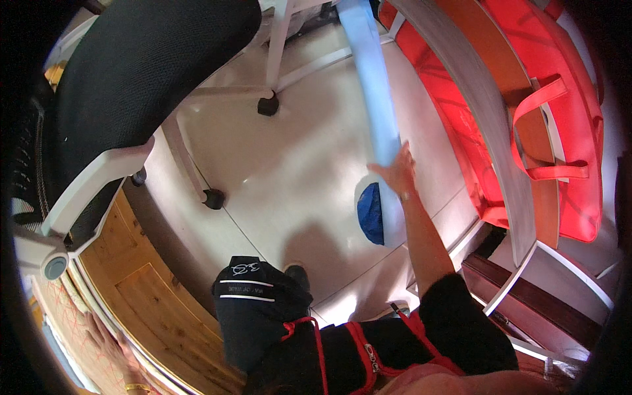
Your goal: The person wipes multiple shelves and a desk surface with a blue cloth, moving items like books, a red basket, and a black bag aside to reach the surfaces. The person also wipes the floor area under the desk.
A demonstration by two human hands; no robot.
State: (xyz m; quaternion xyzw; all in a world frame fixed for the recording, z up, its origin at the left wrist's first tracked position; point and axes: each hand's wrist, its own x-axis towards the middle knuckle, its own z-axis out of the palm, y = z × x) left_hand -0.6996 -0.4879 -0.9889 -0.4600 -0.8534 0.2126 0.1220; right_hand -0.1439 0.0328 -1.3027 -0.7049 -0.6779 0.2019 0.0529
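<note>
My right hand (pixel 395 173) is at a long light-blue fabric-like strip or rolled item (pixel 377 103), its fingers spread against the edge; whether it grips it cannot be told. The item stretches from the top of the view down toward me over the tiled floor. A dark-blue rounded piece (pixel 370 213) shows at its near left side. My left hand (pixel 106 340) lies flat, fingers extended, on a pale surface with fine red lines (pixel 59 301), at the lower left above a wooden panel.
A black office chair (pixel 148 59) with a white armrest (pixel 98 177) and castors stands at the upper left. Wooden cabinet panels (pixel 148 276) are below it. On the right are a curved-looking grey board (pixel 484 98), a red bag with handles (pixel 568 197) and a white metal frame (pixel 511 279).
</note>
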